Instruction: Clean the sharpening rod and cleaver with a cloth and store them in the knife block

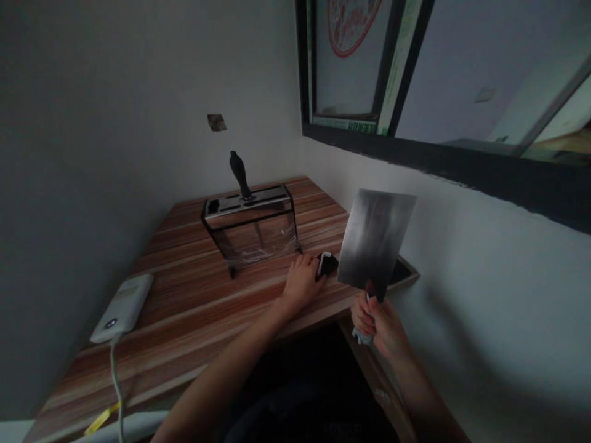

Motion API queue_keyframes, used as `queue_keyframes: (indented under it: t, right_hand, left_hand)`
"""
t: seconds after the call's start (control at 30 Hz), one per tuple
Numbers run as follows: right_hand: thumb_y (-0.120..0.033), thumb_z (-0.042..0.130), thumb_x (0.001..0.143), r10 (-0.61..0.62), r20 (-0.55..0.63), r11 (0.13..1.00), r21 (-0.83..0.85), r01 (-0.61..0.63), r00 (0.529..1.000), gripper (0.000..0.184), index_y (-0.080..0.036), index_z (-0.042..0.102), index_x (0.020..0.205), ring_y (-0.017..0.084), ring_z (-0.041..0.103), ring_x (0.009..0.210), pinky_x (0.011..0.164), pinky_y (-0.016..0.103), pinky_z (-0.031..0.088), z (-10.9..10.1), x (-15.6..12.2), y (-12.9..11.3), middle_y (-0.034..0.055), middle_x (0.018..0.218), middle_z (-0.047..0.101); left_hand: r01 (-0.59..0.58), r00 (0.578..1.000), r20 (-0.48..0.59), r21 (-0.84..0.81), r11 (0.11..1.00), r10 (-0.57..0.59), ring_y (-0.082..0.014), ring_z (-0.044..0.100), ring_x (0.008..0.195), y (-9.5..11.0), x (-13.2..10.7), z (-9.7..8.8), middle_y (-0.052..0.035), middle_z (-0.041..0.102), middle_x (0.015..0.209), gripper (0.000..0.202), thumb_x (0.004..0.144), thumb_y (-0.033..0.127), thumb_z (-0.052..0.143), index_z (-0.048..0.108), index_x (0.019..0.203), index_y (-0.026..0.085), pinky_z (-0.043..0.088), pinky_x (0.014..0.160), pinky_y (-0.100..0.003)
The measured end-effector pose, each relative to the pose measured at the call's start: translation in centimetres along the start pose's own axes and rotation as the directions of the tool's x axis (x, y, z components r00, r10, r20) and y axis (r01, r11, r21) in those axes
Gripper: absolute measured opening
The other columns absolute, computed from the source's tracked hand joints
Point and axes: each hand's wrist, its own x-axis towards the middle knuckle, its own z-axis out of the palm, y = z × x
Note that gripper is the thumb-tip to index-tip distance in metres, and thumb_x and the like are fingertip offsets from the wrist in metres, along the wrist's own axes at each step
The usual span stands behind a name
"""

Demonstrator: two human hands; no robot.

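Observation:
My right hand [378,323] is closed around the handle of a cleaver [376,240], holding its broad steel blade upright over the table's near right corner. A bit of white cloth or paper shows in the same grip. My left hand [302,280] rests on the wooden table [194,307], its fingers curled against a small black object [327,264] with a white patch. Behind it stands a clear knife block [252,227] with a metal top, and one black knife handle [240,175] sticks up from it.
A white power bank [124,306] with a cable lies at the table's left edge. Walls close in on the left and right. A dark-framed window [415,123] sits above the right wall. The table's right corner has a dark recess.

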Motion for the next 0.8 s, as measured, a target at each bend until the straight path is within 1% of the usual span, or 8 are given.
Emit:
queue_keyframes:
  t: [0.1, 0.2, 0.23, 0.3, 0.47, 0.63, 0.7, 0.8]
  right_hand:
    - [-0.054, 0.062, 0.078, -0.005, -0.006, 1.0, -0.01, 0.005, 1.0, 0.043, -0.02, 0.041, 0.061, 0.004, 0.021, 0.037, 0.036, 0.019, 0.018, 0.0, -0.1, 0.1, -0.0097, 0.047, 0.029]
    - [-0.052, 0.065, 0.077, 0.026, -0.011, 1.0, -0.013, -0.026, 1.0, 0.044, -0.02, 0.04, 0.061, 0.003, 0.019, 0.037, 0.036, 0.018, 0.017, 0.1, -0.1, 0.3, -0.0101, 0.047, 0.028]
    - [-0.052, 0.066, 0.076, 0.039, -0.011, 0.999, -0.009, -0.039, 0.999, 0.044, -0.02, 0.039, 0.06, 0.003, 0.018, 0.037, 0.036, 0.018, 0.017, 0.2, -0.1, 0.5, -0.0103, 0.047, 0.028]
    - [-0.051, 0.066, 0.076, 0.063, -0.003, 0.998, 0.003, -0.063, 0.998, 0.044, -0.02, 0.039, 0.06, 0.003, 0.018, 0.037, 0.035, 0.018, 0.017, 0.6, -0.2, 0.9, -0.0105, 0.047, 0.028]
    - [-0.052, 0.064, 0.078, 0.156, 0.066, 0.987, 0.019, -0.157, 0.986, 0.046, -0.02, 0.038, 0.058, 0.002, 0.018, 0.037, 0.035, 0.018, 0.016, 2.1, -0.5, 2.6, -0.0102, 0.047, 0.028]
    - [-0.053, 0.066, 0.075, 0.288, 0.144, 0.955, 0.037, -0.296, 0.947, 0.046, -0.02, 0.038, 0.059, 0.002, 0.018, 0.037, 0.034, 0.018, 0.016, 3.9, -1.1, 4.6, -0.0108, 0.047, 0.028]
    - [-0.053, 0.067, 0.075, 0.327, 0.168, 0.94, 0.044, -0.338, 0.93, 0.046, -0.019, 0.039, 0.061, 0.002, 0.018, 0.037, 0.035, 0.017, 0.017, 4.4, -1.4, 5.1, -0.0109, 0.047, 0.029]
    - [-0.051, 0.067, 0.075, 0.353, 0.182, 0.93, 0.036, -0.365, 0.918, 0.044, -0.019, 0.04, 0.061, 0.001, 0.02, 0.037, 0.036, 0.017, 0.017, 5.0, -1.7, 5.6, -0.0108, 0.047, 0.029]
  left_hand:
    - [0.02, 0.999, -0.035, -0.055, 0.998, -0.022, -0.0268, 0.054, 0.103, -0.8, 0.0, -0.9, -0.0109, 0.063, 0.105, 0.025, 0.077, 0.023, 0.061, 0.062, 0.102, 0.017, 0.041, 0.091, -0.04]
    - [0.081, 0.993, -0.069, -0.135, 0.988, -0.091, -0.0221, 0.061, 0.087, -2.0, -1.0, -2.9, -0.0079, 0.067, 0.093, 0.025, 0.081, 0.028, 0.057, 0.062, 0.102, 0.016, 0.046, 0.08, -0.034]
    - [0.107, 0.989, -0.076, -0.19, 0.976, -0.123, -0.0206, 0.062, 0.082, -2.4, -1.7, -3.7, -0.0066, 0.068, 0.091, 0.028, 0.082, 0.032, 0.056, 0.062, 0.104, 0.015, 0.048, 0.076, -0.032]
    - [0.174, 0.963, -0.105, -0.467, 0.867, -0.249, -0.0213, 0.063, 0.086, -3.0, -3.4, -5.2, -0.0061, 0.069, 0.094, 0.035, 0.078, 0.036, 0.06, 0.061, 0.106, 0.015, 0.048, 0.079, -0.031]
    - [0.223, 0.85, -0.094, -0.827, 0.516, -0.518, -0.0251, 0.062, 0.102, -3.6, -8.1, -7.1, -0.0069, 0.07, 0.105, 0.052, 0.066, 0.04, 0.073, 0.062, 0.11, 0.014, 0.047, 0.09, -0.034]
    - [0.156, 0.657, -0.066, -0.963, 0.22, -0.751, -0.0272, 0.062, 0.106, -4.0, -11.2, -6.9, -0.0049, 0.071, 0.104, 0.06, 0.058, 0.04, 0.075, 0.06, 0.113, 0.019, 0.051, 0.087, -0.035]
    - [0.126, 0.599, -0.066, -0.976, 0.176, -0.798, -0.0267, 0.059, 0.112, -4.2, -11.8, -6.7, -0.0029, 0.069, 0.11, 0.06, 0.063, 0.04, 0.07, 0.056, 0.119, 0.025, 0.051, 0.089, -0.035]
    - [0.111, 0.599, -0.106, -0.971, 0.213, -0.794, -0.026, 0.056, 0.116, -4.5, -12.5, -6.5, -0.0026, 0.066, 0.118, 0.055, 0.074, 0.042, 0.059, 0.049, 0.126, 0.029, 0.051, 0.091, -0.038]
